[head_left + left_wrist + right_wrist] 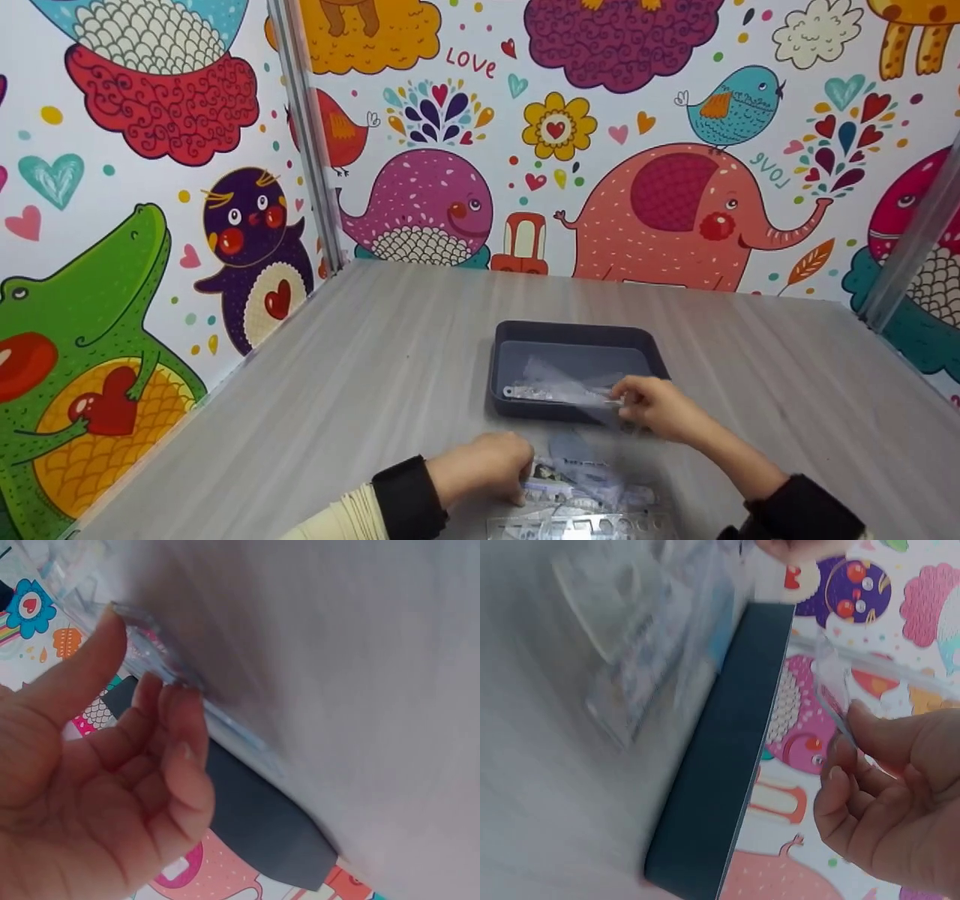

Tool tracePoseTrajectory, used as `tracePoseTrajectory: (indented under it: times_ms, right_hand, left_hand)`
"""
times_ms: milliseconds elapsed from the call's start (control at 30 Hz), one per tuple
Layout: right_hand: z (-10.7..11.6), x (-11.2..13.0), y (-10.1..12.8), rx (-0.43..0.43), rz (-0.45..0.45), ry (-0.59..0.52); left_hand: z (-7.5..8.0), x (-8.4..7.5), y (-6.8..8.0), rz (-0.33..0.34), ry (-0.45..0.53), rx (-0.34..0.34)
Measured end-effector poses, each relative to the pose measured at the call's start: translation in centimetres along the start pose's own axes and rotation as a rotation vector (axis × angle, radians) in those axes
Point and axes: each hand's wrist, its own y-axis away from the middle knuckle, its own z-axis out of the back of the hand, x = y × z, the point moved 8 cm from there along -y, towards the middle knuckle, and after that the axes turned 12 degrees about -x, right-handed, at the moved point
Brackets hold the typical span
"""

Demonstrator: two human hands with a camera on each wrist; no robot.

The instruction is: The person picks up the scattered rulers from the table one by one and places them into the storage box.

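Note:
In the head view my right hand (660, 409) is over the near right corner of a dark grey tray (574, 334). Its thumb and fingers pinch a thin clear plastic piece (831, 682), plainest in the right wrist view. A clear strip with a hole at one end (525, 392) lies along the tray's near side. My left hand (487, 465) is at the left edge of a pile of clear plastic packets and stencils (592, 491) before the tray. In the left wrist view its thumb and curled fingertips hold a clear plastic edge (157, 649); the exact grip is partly hidden.
A stencil plate with cut-out holes (577, 525) lies at the near edge of the view. The grey wood-grain table (375, 360) reaches back to walls printed with cartoon animals (660, 217). Metal posts (304, 135) stand at the corners.

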Motion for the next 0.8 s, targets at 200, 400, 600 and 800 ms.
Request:
tracePoseTrajectory:
  times_ms: [200, 400, 600, 800]
  right_hand:
    - [1.1, -2.5, -1.8, -0.178, -0.024, 0.074]
    - [0.9, -5.3, -2.9, -0.212, -0.113, 0.14]
    - [0.5, -6.8, -3.0, -0.194, -0.174, 0.194]
    - [0.3, -7.7, -2.6, -0.192, -0.21, 0.217]
  left_hand:
    - [-0.4, 0.0, -0.3, -0.006, -0.042, 0.009]
    - [-0.4, 0.0, -0.4, -0.033, -0.091, -0.005]
    - [-0.3, -0.1, -0.5, -0.05, -0.096, -0.005]
    - [-0.4, -0.2, -0.4, -0.057, -0.093, -0.01]
